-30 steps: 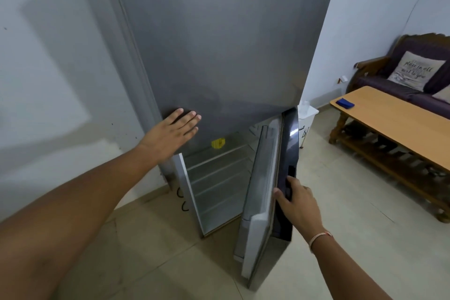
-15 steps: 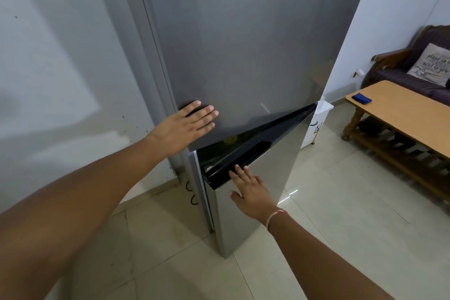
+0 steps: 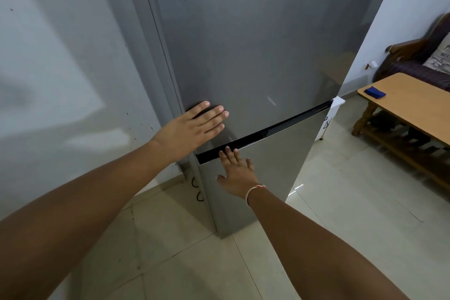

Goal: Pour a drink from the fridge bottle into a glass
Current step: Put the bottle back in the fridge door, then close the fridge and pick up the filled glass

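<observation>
Pressing my left hand [image 3: 192, 129] and right hand [image 3: 237, 173], fingers [image 3: 214, 114] spread flat, on the grey fridge [image 3: 255, 56], doors shut; wooden tabletop [image 3: 411, 102] stands right.

A home: fridge [image 3: 255, 56], wooden table [image 3: 414, 102], cushioned sofa [image 3: 418, 61], tiled floor [image 3: 341, 214].

Soft, dim daylight; wide-angle edge distortion, slight motion blur.

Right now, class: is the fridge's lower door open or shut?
Shut. The lower door sits flush under the upper door, no shelves showing; the right hand lies flat against it.
</observation>
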